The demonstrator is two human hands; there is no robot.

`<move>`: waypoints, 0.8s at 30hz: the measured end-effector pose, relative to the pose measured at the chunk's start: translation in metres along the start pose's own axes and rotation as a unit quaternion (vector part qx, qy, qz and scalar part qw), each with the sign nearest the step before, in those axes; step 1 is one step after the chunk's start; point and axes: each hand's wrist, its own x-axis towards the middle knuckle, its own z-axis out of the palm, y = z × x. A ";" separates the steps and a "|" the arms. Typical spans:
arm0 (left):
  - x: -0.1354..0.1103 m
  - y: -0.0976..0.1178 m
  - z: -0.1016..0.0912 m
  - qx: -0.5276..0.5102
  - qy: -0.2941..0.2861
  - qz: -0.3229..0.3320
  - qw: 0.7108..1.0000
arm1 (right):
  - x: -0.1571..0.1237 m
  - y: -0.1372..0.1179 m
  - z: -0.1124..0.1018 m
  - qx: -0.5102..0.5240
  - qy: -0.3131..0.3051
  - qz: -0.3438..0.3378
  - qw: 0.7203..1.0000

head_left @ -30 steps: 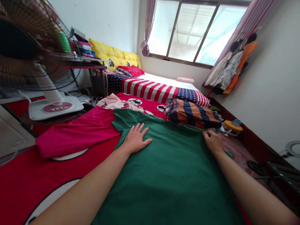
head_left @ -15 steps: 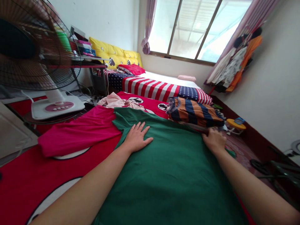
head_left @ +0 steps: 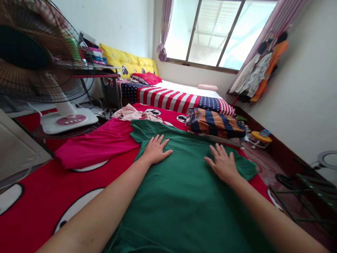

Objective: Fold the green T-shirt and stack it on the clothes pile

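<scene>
- Far left: a fan (head_left: 22, 47) stands beside the bedding, well apart from both hands.
- Left: a red blanket (head_left: 67, 184) with white patches forms the work surface. A bright pink garment (head_left: 97, 144) lies on it, touching the near-side sleeve edge of the green shirt (head_left: 181, 196).
- Left of centre, far side: a crumpled pale pink cloth (head_left: 130, 113) lies just beyond the left sleeve (head_left: 141, 130).
- Left hand (head_left: 157, 149): palm down on the shirt's upper left, fingers spread, nothing pinched. It is the nearer hand to the left sleeve.
- Centre: the shirt is laid out beneath both hands, long axis running away from the person, sleeves at the far end, body reaching the lower edge of view. Low creases noted; neckline not distinguishable.
- Right of centre, far side: a folded striped shirt (head_left: 214, 123), orange and navy, sits close against the green shirt's far edge, the nearest obstruction there.
- Right hand (head_left: 223, 163): palm down over the upper right, fingers spread, holding nothing; firm contact cannot be confirmed.
- Right: the right sleeve (head_left: 246, 165) extends outward beyond this hand, which is the nearer one.
- Far right: a yellow stool (head_left: 260, 137) and a dark slatted frame (head_left: 316, 191), both apart from the shirt.
</scene>
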 end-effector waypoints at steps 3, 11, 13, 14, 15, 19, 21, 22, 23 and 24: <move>0.000 0.000 0.000 -0.001 0.008 0.000 1.000 | -0.018 -0.015 -0.001 0.060 -0.033 -0.130 0.989; 0.002 -0.009 -0.006 -0.115 0.147 -0.070 0.980 | -0.020 -0.049 -0.016 0.056 0.012 0.017 0.998; 0.002 -0.016 -0.011 -0.119 0.200 -0.101 0.967 | -0.027 -0.070 -0.014 0.120 0.046 -0.045 0.991; 0.001 -0.021 -0.014 -0.112 0.228 -0.117 0.960 | -0.030 -0.079 -0.011 0.146 0.059 -0.058 0.986; 0.000 -0.025 -0.018 -0.103 0.260 -0.135 0.951 | -0.034 -0.085 -0.006 0.165 0.071 -0.061 0.982; -0.011 -0.049 -0.030 -0.047 0.326 -0.243 0.912 | -0.037 -0.090 0.011 0.208 0.117 -0.065 0.969; -0.016 -0.061 -0.034 -0.036 0.301 -0.323 0.896 | -0.035 -0.086 0.014 0.220 0.125 -0.075 0.965; -0.018 -0.066 -0.035 -0.035 0.285 -0.354 0.890 | -0.034 -0.084 0.015 0.223 0.127 -0.078 0.963; -0.020 -0.071 -0.036 -0.034 0.272 -0.372 0.887 | -0.033 -0.082 0.015 0.225 0.129 -0.080 0.962; -0.021 -0.074 -0.036 -0.034 0.262 -0.378 0.887 | -0.033 -0.081 0.015 0.226 0.131 -0.080 0.962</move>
